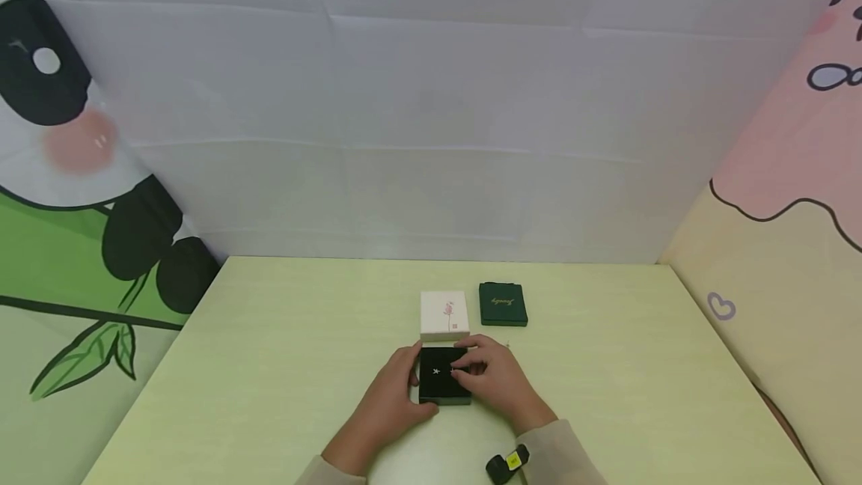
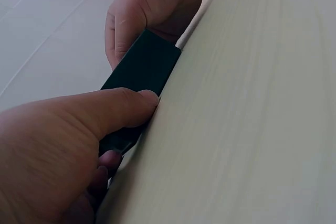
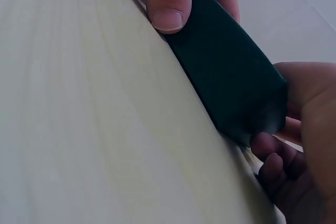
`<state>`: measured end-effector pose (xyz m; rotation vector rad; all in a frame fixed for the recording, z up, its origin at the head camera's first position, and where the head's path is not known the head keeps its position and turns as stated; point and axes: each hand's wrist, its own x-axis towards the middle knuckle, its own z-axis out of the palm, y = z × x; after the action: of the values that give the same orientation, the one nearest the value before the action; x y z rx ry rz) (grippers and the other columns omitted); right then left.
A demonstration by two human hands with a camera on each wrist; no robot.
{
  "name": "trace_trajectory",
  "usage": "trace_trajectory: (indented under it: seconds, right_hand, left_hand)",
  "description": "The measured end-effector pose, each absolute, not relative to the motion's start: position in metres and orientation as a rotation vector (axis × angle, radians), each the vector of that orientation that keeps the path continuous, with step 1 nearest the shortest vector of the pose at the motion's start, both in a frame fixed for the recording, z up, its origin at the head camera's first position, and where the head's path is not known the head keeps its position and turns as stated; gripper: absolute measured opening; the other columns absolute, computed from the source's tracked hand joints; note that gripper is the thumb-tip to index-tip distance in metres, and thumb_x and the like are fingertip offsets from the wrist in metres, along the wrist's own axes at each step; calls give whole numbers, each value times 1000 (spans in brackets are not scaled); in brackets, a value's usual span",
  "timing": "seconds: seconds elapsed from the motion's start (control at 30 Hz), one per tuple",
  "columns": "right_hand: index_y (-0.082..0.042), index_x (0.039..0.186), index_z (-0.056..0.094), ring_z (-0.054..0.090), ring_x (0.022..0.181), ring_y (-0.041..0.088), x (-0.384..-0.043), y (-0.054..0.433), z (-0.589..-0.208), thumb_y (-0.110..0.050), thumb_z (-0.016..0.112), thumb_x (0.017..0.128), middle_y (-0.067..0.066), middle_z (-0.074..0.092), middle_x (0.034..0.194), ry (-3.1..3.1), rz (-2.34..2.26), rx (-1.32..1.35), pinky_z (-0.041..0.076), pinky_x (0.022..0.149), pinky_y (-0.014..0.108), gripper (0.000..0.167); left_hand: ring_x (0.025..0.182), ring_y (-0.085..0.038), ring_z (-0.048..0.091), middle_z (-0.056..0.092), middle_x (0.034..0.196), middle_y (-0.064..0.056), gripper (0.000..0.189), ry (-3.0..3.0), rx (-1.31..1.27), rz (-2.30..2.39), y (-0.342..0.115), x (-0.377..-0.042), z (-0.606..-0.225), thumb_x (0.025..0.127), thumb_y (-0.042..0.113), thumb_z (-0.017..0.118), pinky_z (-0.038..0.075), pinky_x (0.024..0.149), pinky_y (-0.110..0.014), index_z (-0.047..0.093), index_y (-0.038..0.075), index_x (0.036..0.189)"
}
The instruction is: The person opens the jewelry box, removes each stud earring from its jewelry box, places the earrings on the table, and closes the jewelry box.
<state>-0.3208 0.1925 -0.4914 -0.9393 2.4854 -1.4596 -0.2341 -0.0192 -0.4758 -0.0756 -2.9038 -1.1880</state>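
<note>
Box, dark green, sits open-faced on table between both hands, near the person, black insert facing up. Left hand grips box: fingers along its left side, thumb bent round to the near edge, so hand partly closed on it. Right hand is over box's right part, fingers bent, thumb and finger tips nearly together at right stud; can't tell if stud is actually pinched or just touched. Left stud, small, silvery, star-like, sits in insert, fingers off it. White box with pinkish print just beyond green box; green lid with gold lettering right of white box, apart from it. Sleeves light beige. Black device with yellow label at right wrist. White wall behind, cartoon prints on both sides.
</note>
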Motion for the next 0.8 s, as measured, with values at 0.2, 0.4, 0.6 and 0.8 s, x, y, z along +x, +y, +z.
trace_trajectory:
  seconds: [0.2, 0.4, 0.6, 0.8]
  right_hand:
    - [-14, 87, 83, 63, 106, 19, -322, 192, -494, -22, 83, 89, -4, 66, 120, 2511, -1416, -957, 55, 82, 28, 8]
    - [-19, 86, 83, 63, 104, 17, -322, 191, -495, -14, 82, 88, -3, 65, 121, 2473, -1448, -946, 55, 81, 28, 6]
    - [-23, 85, 80, 59, 87, 11, -322, 190, -496, -13, 83, 87, -3, 65, 122, 2448, -1443, -925, 51, 73, 25, 11]
    - [-27, 81, 76, 56, 84, 10, -324, 189, -498, -17, 82, 88, -4, 65, 124, 2442, -1416, -914, 49, 72, 26, 14]
  left_hand:
    - [92, -10, 51, 53, 131, -1, 100, -2900, -81, -1188, -20, -235, -477, 72, 24, 93, 47, 79, -28, 41, 4, 155]
    - [91, -10, 51, 54, 130, -2, 99, -2892, -88, -1191, -21, -236, -479, 72, 23, 93, 47, 78, -28, 42, 4, 155]
    - [92, -10, 51, 53, 129, -1, 100, -2901, -86, -1205, -21, -235, -480, 73, 24, 93, 46, 78, -28, 41, 4, 156]
    - [92, -11, 51, 53, 129, -1, 100, -2906, -90, -1207, -21, -237, -481, 74, 25, 92, 46, 79, -28, 40, 3, 156]
